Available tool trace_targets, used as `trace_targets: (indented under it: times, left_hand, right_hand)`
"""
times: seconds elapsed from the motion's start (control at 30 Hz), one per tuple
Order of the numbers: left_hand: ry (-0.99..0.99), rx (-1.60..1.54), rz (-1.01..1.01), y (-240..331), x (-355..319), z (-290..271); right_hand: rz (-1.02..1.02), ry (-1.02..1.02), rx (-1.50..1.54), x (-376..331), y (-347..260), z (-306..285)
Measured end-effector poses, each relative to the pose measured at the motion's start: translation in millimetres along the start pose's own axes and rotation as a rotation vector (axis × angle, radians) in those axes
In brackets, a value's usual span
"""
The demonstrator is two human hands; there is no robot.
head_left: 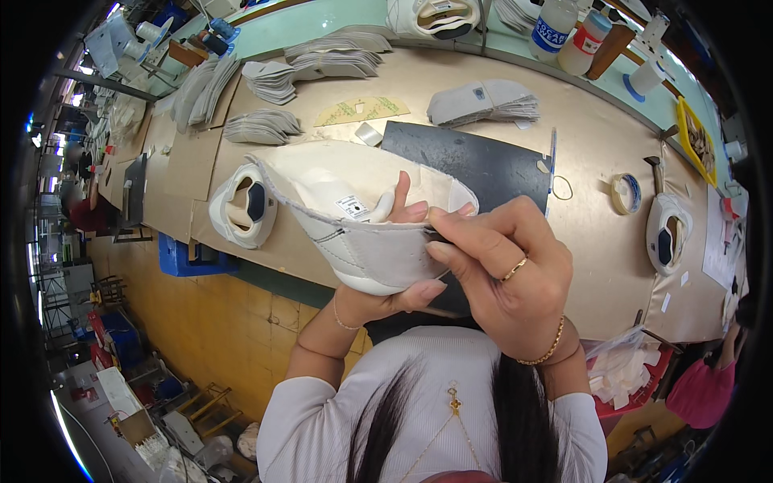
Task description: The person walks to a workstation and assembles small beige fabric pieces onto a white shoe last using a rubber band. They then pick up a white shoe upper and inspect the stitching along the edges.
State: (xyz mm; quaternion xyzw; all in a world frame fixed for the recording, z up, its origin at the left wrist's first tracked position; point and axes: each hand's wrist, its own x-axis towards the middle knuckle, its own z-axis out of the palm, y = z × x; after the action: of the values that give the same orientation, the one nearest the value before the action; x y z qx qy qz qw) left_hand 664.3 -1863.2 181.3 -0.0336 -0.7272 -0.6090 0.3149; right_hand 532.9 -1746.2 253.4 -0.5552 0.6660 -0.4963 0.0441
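A white and pale grey shoe upper (386, 249) is held up in front of my chest, its cream lining and a small white label showing. My left hand (394, 298) grips it from below, the thumb outside and other fingers reaching up inside the opening. At the right end of the upper, my right hand (511, 270) is closed, thumb and forefinger pinched at the top edge. A small dark bit shows between those fingertips; what it is I cannot make out. Behind the upper lies a dark cutting mat (483, 161) on the tan-covered table (596, 185).
Stacks of grey shoe pieces (483, 103) lie along the back. Other white shoe uppers stand at the left (241, 208) and right (668, 233). A tape roll (625, 193) is to the right. Bottles (555, 28) stand on the glass shelf. A red bin (644, 386) is at the lower right.
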Motion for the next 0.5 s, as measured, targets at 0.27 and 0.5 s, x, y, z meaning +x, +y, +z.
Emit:
trace_targets:
  times: [0.27,0.5]
  left_hand:
    - [0.03,-0.011,-0.006,0.5,-0.6,3.3]
    - [0.021,0.039,-0.053,2.4,0.1,2.2]
  right_hand:
    - [0.006,-0.01,-0.014,-1.2,-0.4,-0.5]
    - [-0.009,-0.003,-0.028,0.2,-4.6,-1.7]
